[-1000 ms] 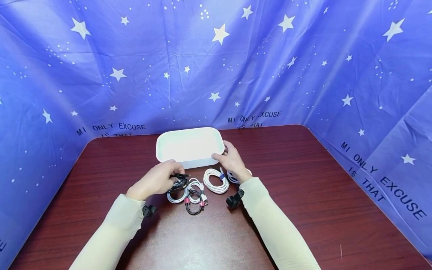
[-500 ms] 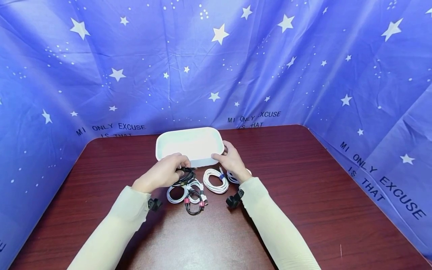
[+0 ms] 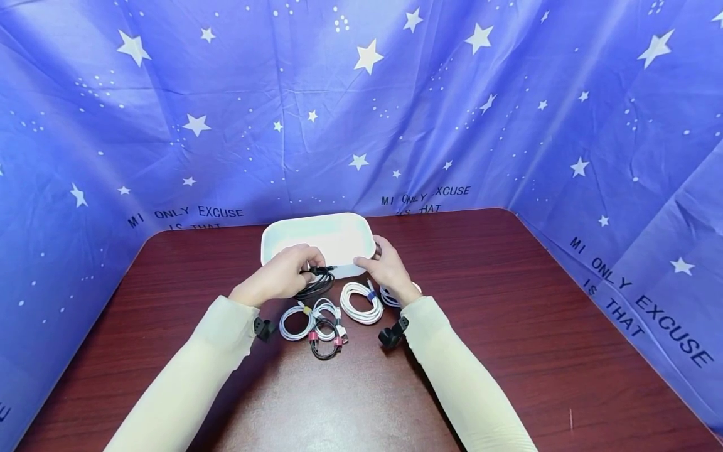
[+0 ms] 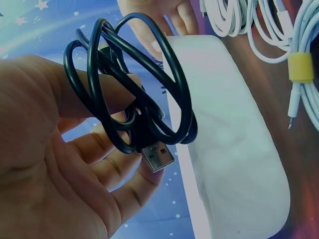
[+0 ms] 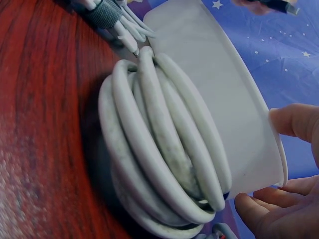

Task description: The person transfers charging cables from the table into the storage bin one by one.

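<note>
My left hand [image 3: 282, 274] pinches a coiled black USB cable [image 4: 144, 84], whose metal plug points out below the coil in the left wrist view. The coil overlaps the front wall of a white plastic bin [image 3: 353, 270] in the head view. My right hand [image 3: 390, 267] grips the bin's right end, thumb on the rim and fingers round the outside. Nearer me lie a white cable with a blue tie [image 3: 360, 306], a white cable with a yellow tie [image 3: 295, 325], another white coil [image 3: 327, 306] and a small black cable with red ties [image 3: 322, 356].
One more white coil [image 3: 388, 297] is partly hidden behind my right wrist. The dark red wooden table [image 3: 508, 326] carries everything. A blue curtain with stars [image 3: 316, 150] hangs round its back and sides.
My left hand has lifted the black cable off the white coils and carried it forward and right to the bin's front edge. The right hand stays on the bin.
</note>
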Demonstrator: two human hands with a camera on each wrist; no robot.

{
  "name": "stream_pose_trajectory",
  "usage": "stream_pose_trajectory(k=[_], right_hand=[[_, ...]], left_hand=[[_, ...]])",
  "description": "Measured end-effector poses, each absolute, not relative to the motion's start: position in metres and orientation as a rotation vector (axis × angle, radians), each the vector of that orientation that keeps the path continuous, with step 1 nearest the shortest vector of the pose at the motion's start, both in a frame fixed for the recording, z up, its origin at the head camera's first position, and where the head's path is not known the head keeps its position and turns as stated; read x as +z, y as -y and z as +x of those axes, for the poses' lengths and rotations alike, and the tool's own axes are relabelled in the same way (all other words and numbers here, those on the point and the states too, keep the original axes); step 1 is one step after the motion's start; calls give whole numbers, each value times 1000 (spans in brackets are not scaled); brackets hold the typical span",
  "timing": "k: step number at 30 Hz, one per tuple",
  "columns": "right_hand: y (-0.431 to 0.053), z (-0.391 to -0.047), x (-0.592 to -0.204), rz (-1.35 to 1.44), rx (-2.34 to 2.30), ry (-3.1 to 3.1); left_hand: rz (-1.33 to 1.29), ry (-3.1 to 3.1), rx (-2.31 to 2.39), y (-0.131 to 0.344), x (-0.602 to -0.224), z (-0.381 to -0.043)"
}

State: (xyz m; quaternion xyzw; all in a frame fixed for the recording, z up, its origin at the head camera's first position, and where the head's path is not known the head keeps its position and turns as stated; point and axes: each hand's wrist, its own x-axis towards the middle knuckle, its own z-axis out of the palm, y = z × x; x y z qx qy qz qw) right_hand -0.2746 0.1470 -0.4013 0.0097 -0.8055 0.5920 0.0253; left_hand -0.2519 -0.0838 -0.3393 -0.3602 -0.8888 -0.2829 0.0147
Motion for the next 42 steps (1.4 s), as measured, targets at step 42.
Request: stream_pose_trajectory(k=[42], right_hand=[[-147,-274,-399,10,1847,2491]], left_hand=[[-777,2787,-1071,52,-324,-305]])
